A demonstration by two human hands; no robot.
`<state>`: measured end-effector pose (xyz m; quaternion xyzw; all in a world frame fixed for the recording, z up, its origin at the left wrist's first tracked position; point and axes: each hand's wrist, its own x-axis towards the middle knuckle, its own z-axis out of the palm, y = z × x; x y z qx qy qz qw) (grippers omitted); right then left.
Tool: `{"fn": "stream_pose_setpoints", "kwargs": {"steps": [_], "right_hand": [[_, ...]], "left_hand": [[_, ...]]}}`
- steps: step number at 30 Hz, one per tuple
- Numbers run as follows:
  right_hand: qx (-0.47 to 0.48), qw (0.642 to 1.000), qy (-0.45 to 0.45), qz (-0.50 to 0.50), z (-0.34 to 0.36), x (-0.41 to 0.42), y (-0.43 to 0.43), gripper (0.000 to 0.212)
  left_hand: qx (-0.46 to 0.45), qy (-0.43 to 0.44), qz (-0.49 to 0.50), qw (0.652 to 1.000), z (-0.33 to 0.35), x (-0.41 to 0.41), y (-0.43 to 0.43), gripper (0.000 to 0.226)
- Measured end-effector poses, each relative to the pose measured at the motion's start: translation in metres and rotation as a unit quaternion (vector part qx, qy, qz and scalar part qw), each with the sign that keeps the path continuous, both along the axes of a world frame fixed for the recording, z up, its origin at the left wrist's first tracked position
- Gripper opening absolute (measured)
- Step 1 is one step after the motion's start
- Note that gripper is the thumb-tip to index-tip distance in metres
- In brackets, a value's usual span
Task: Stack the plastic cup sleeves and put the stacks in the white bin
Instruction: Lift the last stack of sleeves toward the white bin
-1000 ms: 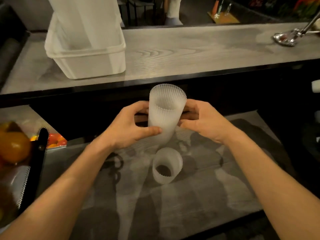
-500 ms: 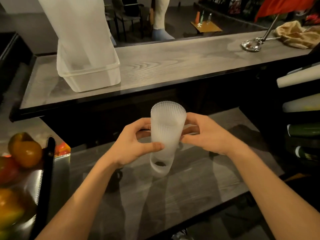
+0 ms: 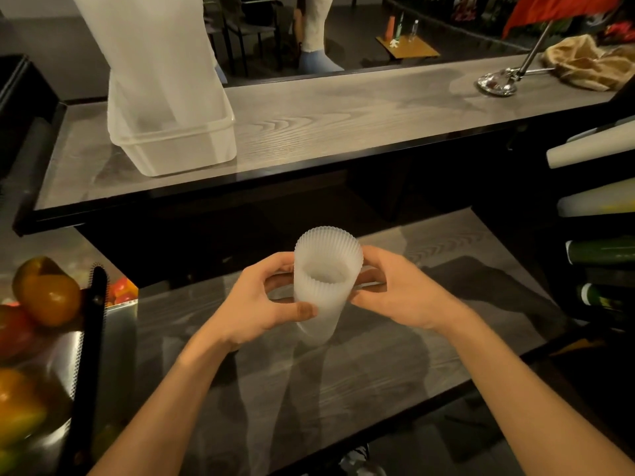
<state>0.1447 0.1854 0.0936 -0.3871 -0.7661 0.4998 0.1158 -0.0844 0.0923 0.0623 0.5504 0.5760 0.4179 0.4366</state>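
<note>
A stack of ribbed translucent cup sleeves (image 3: 326, 269) stands upright on the lower grey counter (image 3: 378, 365), its bottom end resting on the surface. My left hand (image 3: 261, 300) grips its left side with thumb in front. My right hand (image 3: 402, 290) holds its right side. The white bin (image 3: 178, 146) sits on the upper counter at the far left, with a tall stack of sleeves (image 3: 151, 53) leaning up out of it.
A metal tray of orange and red fruit (image 3: 44, 293) with a black handle (image 3: 89, 338) lies at the left. Rolls and bottles (image 3: 601, 201) fill shelves at the right. A metal stand (image 3: 498, 82) and a crumpled cloth (image 3: 591, 63) are on the upper counter's far right.
The held stack came down over the single sleeve that stood on the counter; that sleeve is no longer seen apart. My view has tilted up and back.
</note>
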Motion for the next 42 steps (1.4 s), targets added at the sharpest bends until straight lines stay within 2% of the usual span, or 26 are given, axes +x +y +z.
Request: {"fn": "stream_pose_setpoints", "kwargs": {"steps": [4, 6, 10, 16, 23, 32, 37, 42], "right_hand": [[0.011, 0.999, -0.046, 0.007, -0.021, -0.004, -0.006, 0.067], [-0.015, 0.998, -0.056, 0.002, -0.037, -0.006, -0.006, 0.076], [-0.058, 0.997, -0.046, -0.038, -0.067, -0.010, -0.010, 0.070], [-0.053, 0.997, -0.011, -0.048, -0.061, -0.009, -0.003, 0.063], [0.010, 1.000, 0.022, -0.012, 0.010, -0.018, 0.017, 0.064], [0.099, 0.985, 0.138, 0.040, 0.153, -0.067, 0.039, 0.043], [0.177, 0.963, 0.196, 0.060, 0.222, -0.114, 0.043, 0.046], [0.225, 0.944, 0.236, 0.049, 0.253, -0.165, 0.045, 0.044]], "left_hand": [[-0.048, 0.015, -0.014, 0.999, -0.022, -0.003, -0.004, 0.079], [-0.084, 0.036, -0.013, 0.996, -0.034, -0.001, -0.004, 0.086], [-0.114, 0.045, 0.004, 0.992, -0.051, 0.010, -0.003, 0.090], [-0.066, 0.071, 0.013, 0.995, -0.043, 0.010, 0.000, 0.078], [0.016, 0.078, 0.043, 0.996, 0.018, -0.002, 0.014, 0.070], [0.088, 0.011, 0.107, 0.990, 0.167, -0.041, 0.015, 0.067], [0.151, 0.042, 0.204, 0.966, 0.247, -0.063, 0.008, 0.058], [0.191, 0.060, 0.309, 0.930, 0.285, -0.087, 0.006, 0.074]]}}
